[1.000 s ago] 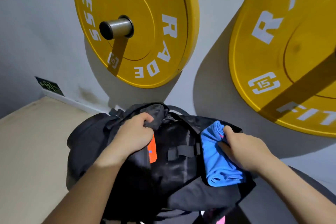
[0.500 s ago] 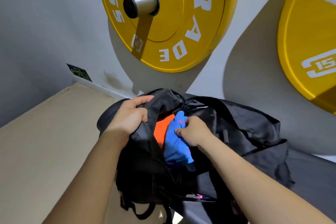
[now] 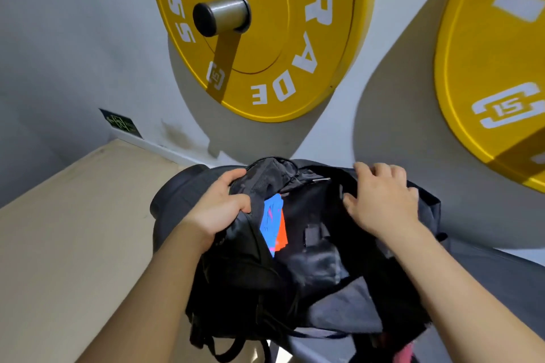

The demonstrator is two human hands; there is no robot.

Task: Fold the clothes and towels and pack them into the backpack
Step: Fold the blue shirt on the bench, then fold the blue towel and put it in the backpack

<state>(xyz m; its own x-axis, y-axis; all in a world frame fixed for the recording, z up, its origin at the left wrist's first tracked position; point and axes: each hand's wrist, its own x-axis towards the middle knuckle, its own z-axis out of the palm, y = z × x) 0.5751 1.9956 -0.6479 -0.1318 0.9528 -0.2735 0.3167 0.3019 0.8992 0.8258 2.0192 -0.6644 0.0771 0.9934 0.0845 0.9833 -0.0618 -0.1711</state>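
Note:
A black backpack (image 3: 318, 268) lies in front of me against the wall with its main opening gaping. Inside the opening sit a folded blue cloth (image 3: 271, 221) and, just right of it, an orange cloth (image 3: 282, 234), both mostly hidden by the bag's fabric. My left hand (image 3: 219, 206) grips the left edge of the opening, thumb over the rim. My right hand (image 3: 380, 200) lies on the bag's right flap near the top edge, fingers bent over the fabric and holding no cloth. A bit of pink fabric (image 3: 405, 354) shows at the bottom right, below the bag.
Two yellow weight plates hang on the grey wall, one (image 3: 265, 35) directly above the bag with a steel peg (image 3: 221, 13) sticking out, the other (image 3: 498, 74) at the right. A beige floor surface (image 3: 73, 230) spreads to the left. A small green sign (image 3: 121, 123) sits low on the wall.
The blue cloth went from outside the bag's right side into the opening beside the orange cloth. My right hand let go of it and moved right onto the bag's flap.

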